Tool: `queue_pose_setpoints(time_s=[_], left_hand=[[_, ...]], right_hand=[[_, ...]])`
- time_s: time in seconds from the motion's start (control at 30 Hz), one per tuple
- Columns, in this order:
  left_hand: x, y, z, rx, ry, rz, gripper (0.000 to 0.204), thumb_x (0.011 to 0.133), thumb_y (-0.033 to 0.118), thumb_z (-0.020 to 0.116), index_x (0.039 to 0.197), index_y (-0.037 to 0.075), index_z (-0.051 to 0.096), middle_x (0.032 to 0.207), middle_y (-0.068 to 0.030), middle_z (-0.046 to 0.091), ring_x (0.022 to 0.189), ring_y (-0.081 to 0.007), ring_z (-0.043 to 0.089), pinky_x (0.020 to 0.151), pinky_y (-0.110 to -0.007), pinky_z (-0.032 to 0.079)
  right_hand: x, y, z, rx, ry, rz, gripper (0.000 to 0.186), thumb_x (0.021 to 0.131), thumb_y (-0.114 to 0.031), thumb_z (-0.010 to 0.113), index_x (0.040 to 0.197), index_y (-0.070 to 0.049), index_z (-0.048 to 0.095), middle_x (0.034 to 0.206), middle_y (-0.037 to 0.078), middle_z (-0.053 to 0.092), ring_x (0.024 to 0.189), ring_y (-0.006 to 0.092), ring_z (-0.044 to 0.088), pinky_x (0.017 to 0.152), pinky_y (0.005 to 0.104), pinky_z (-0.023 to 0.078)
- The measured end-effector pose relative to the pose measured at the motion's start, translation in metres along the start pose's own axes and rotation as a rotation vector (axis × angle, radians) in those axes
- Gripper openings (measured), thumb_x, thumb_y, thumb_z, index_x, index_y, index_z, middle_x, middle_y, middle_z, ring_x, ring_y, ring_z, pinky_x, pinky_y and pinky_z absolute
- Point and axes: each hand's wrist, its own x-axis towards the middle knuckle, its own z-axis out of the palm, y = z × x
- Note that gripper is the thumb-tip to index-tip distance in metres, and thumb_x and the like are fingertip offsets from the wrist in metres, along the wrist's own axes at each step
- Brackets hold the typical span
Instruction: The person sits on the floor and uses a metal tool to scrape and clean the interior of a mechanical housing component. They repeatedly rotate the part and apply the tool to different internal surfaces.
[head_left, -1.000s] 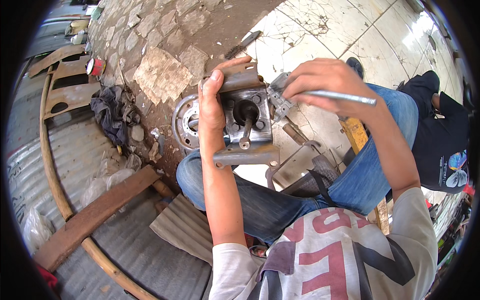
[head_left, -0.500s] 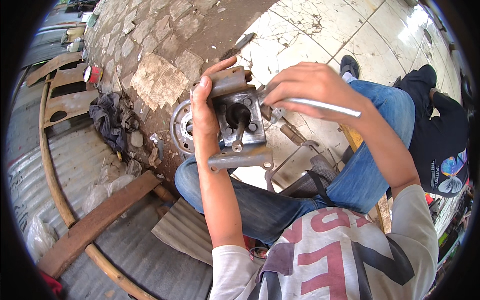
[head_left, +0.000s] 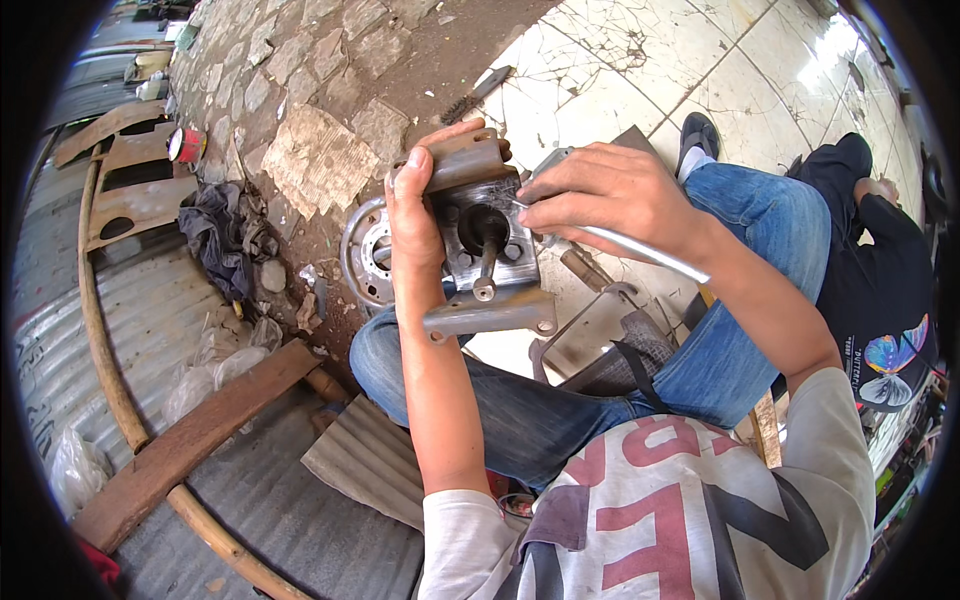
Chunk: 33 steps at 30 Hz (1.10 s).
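Observation:
My left hand [head_left: 412, 215] is wrapped round the left side of a heavy metal bracket [head_left: 490, 318], thumb on its upper flange. The bracket's dark square plate carries several bolts round a central hole, and a metal shaft [head_left: 487, 265] stands out of that hole. My right hand [head_left: 630, 195] pinches a slim silver metal rod [head_left: 645, 250], whose kind I cannot make out. The rod's far part passes under the fingers, and its thin tip is close to the plate's right edge; I cannot tell whether they touch. Its other end lies along my right wrist.
A round metal wheel rim [head_left: 365, 255] lies behind my left forearm. A wire brush [head_left: 477, 95] rests on the cracked tiles [head_left: 690, 60]. Metal parts [head_left: 590, 270] lie between my knees. Another person in dark clothes [head_left: 870, 280] sits at right. Wooden planks [head_left: 195, 440] and corrugated sheets lie left.
The rod has tilted, its wrist end swinging lower, and my right fingers are drawn closer together by the plate's right edge. The bracket has shifted slightly right and turned a little.

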Motion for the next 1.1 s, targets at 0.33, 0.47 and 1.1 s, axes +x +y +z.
queue_pose_setpoints(time_s=[0.33, 0.47, 1.1], left_hand=[[0.001, -0.023, -0.003, -0.029, 0.326, -0.047, 0.043, 0.093, 0.039, 0.057, 0.098, -0.002, 0.067, 0.090, -0.0086, 0.066, 0.086, -0.0175, 0.060, 0.085, -0.031, 0.047], [0.004, -0.024, -0.013, -0.042, 0.283, -0.004, 0.041, 0.092, 0.038, 0.060, 0.098, -0.002, 0.065, 0.093, -0.0089, 0.065, 0.087, -0.0167, 0.059, 0.084, -0.031, 0.046], [0.000, -0.020, 0.002, -0.013, 0.247, 0.018, 0.039, 0.092, 0.035, 0.060, 0.095, -0.003, 0.066, 0.090, -0.0078, 0.064, 0.084, -0.0153, 0.055, 0.082, -0.030, 0.044]], right_hand=[[0.002, -0.016, 0.016, -0.084, -0.043, 0.075, 0.016, 0.079, -0.018, 0.069, 0.095, -0.015, 0.071, 0.093, -0.002, 0.069, 0.089, 0.0164, 0.066, 0.072, 0.0309, 0.050], [0.005, -0.008, -0.002, -0.052, -0.003, 0.141, 0.020, 0.075, -0.008, 0.077, 0.093, -0.012, 0.071, 0.094, 0.000, 0.072, 0.086, 0.0194, 0.067, 0.073, 0.0321, 0.052], [0.007, -0.009, 0.007, 0.004, -0.037, 0.130, 0.023, 0.073, -0.007, 0.075, 0.096, -0.011, 0.072, 0.094, 0.001, 0.071, 0.086, 0.0200, 0.066, 0.073, 0.0335, 0.053]])
